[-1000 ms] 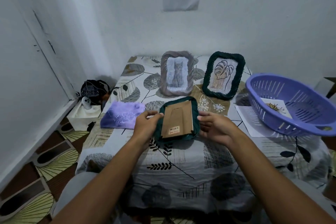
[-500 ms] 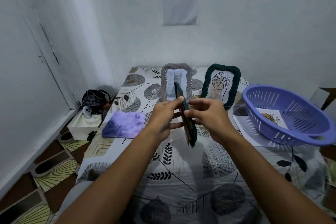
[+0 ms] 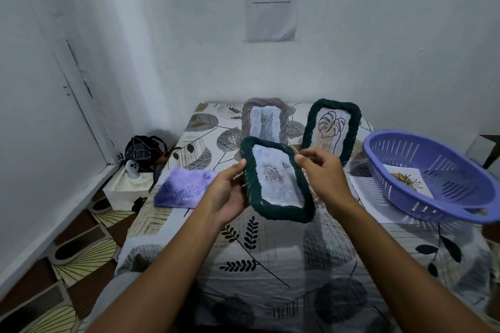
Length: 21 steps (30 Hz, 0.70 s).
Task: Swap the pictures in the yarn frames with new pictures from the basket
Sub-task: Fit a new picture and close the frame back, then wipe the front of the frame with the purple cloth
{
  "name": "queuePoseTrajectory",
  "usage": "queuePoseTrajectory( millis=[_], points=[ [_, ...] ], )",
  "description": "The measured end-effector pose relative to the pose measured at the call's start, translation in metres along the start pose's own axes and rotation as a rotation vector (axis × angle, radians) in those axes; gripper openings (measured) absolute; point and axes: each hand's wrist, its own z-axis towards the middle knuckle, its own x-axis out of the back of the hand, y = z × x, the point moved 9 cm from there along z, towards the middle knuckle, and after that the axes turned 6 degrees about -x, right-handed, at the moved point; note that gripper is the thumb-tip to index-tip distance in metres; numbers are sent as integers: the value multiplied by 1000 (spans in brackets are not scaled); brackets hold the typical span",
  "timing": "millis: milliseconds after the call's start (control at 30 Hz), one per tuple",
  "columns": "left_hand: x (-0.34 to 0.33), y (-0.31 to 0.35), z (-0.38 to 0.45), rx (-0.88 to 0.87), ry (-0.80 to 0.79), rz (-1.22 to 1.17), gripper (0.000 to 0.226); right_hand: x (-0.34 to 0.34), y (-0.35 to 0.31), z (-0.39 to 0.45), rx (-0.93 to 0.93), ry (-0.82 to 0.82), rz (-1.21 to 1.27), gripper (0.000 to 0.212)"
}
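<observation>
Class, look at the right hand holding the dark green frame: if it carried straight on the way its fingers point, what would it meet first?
The right hand points left, so probably the held frame itself, which its fingers already grip; depth is unclear.
</observation>
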Motion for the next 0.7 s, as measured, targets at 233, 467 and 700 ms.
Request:
queuePoseTrajectory(
  millis=[233,467,700],
  points=[
    [28,-9,3,-2,47,-27,29,-26,65,-12,-515,-260,437,17],
    [48,-27,6,54,132,36,32,-30,82,-11,-529,-250,452,23],
    [64,-21,15,108,237,395,26,-24,100,-1,-577,-189,396,20]
  ],
)
